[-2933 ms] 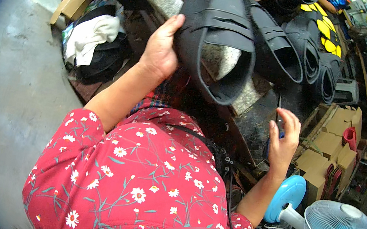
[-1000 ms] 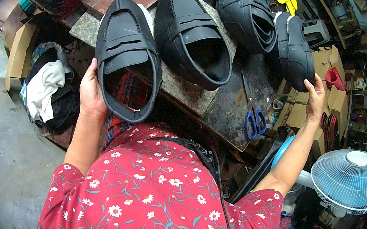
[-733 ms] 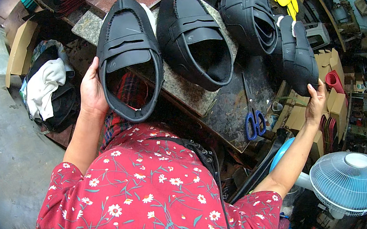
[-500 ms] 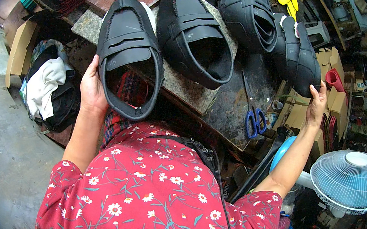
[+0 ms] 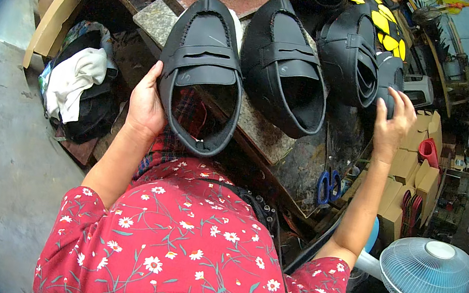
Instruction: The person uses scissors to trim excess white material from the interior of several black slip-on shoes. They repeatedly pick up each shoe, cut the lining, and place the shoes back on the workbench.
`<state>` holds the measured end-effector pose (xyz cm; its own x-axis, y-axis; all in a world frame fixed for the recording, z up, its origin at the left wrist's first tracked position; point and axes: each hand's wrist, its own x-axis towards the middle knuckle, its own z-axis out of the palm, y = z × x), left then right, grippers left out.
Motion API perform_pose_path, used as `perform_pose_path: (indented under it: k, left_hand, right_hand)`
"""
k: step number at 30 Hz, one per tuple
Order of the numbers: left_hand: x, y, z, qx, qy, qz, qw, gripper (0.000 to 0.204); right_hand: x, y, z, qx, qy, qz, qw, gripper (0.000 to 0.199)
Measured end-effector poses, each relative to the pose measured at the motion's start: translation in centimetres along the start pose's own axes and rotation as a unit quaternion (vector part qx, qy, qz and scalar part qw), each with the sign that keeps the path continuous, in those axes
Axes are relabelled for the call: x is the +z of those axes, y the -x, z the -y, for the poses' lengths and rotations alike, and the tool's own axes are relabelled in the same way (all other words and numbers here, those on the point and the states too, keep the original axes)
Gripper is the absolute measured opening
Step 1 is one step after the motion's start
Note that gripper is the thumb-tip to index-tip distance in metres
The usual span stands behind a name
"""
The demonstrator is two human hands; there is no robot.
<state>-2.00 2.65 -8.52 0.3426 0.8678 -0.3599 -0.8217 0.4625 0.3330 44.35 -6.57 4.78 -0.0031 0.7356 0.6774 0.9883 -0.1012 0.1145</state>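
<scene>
My left hand (image 5: 149, 105) grips the side of a black loafer upper (image 5: 205, 68), its fingers hidden behind it and its thumb at the edge. The upper has a stitched toe seam, a slotted strap and an open bottomless middle. Close beside it, a second black loafer upper (image 5: 281, 62) rests over the stone slab (image 5: 266, 142). Further right is a bundle of nested black uppers (image 5: 350, 57). Another black piece (image 5: 387, 79) lies just beyond my right hand (image 5: 394, 123), whose fingers are spread; whether the fingertips touch it I cannot tell.
Blue-handled scissors (image 5: 329, 187) lie on the dark worktable (image 5: 301, 172). A fan (image 5: 426, 275) stands at lower right, near cardboard boxes (image 5: 402, 191). At left, white cloth (image 5: 77, 82) tops a pile. Yellow pieces (image 5: 383, 23) lie at the back.
My right hand has loosened from the end of the black uppers and its fingers have spread. The view has shifted, so the uppers appear further right. My left hand keeps its hold.
</scene>
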Motion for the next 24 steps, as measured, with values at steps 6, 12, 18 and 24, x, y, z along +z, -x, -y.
perform_pose_path:
  k: [6,12,18,24]
  left_hand:
    - [0.2,0.4,0.3,0.002,0.002,-0.007,1.0,0.036]
    - [-0.1,0.7,0.4,-0.012,0.019,-0.009,1.0,0.037]
    - [-0.6,0.1,0.4,-0.017,0.015,-0.018,1.0,0.042]
    - [-0.6,-0.4,0.4,-0.005,0.002,-0.032,0.999,0.042]
  right_hand:
    - [3.7,-1.1,6.2,0.019,-0.031,0.091,0.995,0.063]
    - [1.7,2.3,1.8,0.191,-0.407,0.068,0.891,0.035]
    - [-0.8,4.3,0.2,0.286,-0.55,0.049,0.783,0.033]
    - [-1.1,4.9,0.1,0.326,-0.534,0.049,0.778,0.035]
